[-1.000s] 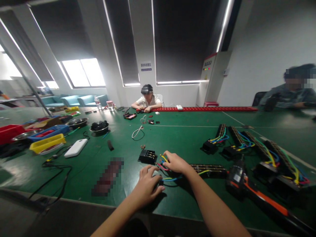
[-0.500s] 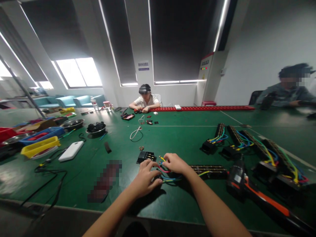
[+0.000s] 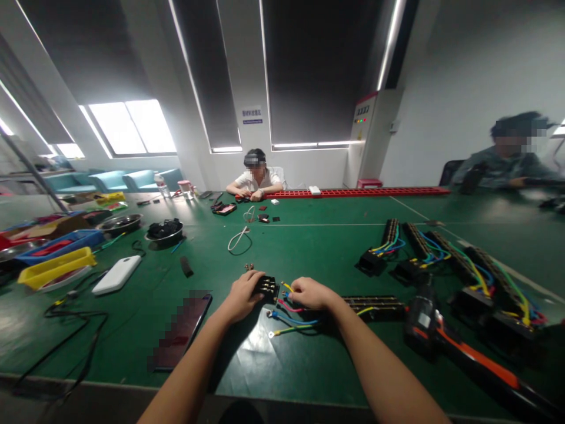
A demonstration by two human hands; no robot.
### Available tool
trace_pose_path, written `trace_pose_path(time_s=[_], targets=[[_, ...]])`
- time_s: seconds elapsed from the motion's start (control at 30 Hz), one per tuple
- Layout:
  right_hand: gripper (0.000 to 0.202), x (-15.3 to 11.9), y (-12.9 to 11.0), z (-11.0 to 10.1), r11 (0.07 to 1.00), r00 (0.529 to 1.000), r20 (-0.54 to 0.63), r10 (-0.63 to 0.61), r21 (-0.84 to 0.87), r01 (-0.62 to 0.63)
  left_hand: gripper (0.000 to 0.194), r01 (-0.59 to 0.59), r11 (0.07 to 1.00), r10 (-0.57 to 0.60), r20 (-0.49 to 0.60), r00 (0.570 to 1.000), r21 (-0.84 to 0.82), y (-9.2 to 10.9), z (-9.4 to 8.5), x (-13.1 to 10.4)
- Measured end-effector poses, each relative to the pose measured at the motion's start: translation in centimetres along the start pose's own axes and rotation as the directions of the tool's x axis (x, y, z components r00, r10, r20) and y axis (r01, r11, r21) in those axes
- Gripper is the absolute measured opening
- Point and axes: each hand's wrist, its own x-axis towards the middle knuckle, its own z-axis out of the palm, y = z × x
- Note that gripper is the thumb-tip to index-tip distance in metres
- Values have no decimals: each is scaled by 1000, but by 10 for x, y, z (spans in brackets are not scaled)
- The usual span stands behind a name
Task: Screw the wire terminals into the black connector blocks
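Note:
My left hand [image 3: 242, 296] is closed over the left side of a small black terminal block [image 3: 268, 285] with brass-coloured contacts. Just right of it, my right hand [image 3: 311, 293] pinches a bundle of wires near their ends. A yellow wire [image 3: 286, 287] and a red wire [image 3: 289, 307] stick out from its fingers. Blue and green wires with ring lugs [image 3: 291, 321] lie loose below. The wires run toward a long black terminal strip [image 3: 375, 305], partly hidden behind my right wrist. A few small copper-coloured screws [image 3: 249, 267] lie beyond the block.
A black and orange power screwdriver [image 3: 441, 335] lies at right, before several wired strips [image 3: 459, 259]. A dark phone-like slab [image 3: 185, 333] lies left of my left forearm. Further left are a white power bank [image 3: 117, 275], a yellow tray [image 3: 57, 268] and a metal bowl [image 3: 164, 234]. Two people sit beyond.
My left hand has left the loose blue and green wires and moved up and left onto the black terminal block. My right hand stays at the wires. The view has shifted slightly.

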Motion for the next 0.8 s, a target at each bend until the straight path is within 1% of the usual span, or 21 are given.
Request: trace_pose_path(time_s=[0.17, 0.27, 0.4, 0.57, 0.8], targets=[[19, 3, 5, 3, 999, 999, 21, -28, 30, 27, 52, -44, 995, 45, 19, 999, -85, 10, -2, -11], [19, 3, 6, 3, 998, 999, 26, -41, 47, 40, 49, -45, 992, 47, 16, 999, -116, 16, -4, -19], [17, -2, 5, 3, 995, 996, 66, -62, 79, 57, 49, -47, 989, 46, -8, 999, -140, 22, -4, -28], [15, -11, 1, 3, 988, 991, 95, -97, 127, 85, 49, -61, 985, 60, -13, 998, -163, 22, 0, -35], [16, -13, 4, 5, 974, 986, 85, -145, 187, 127, 51, -91, 982, 89, -23, 996, -163, 19, 2, -38]])
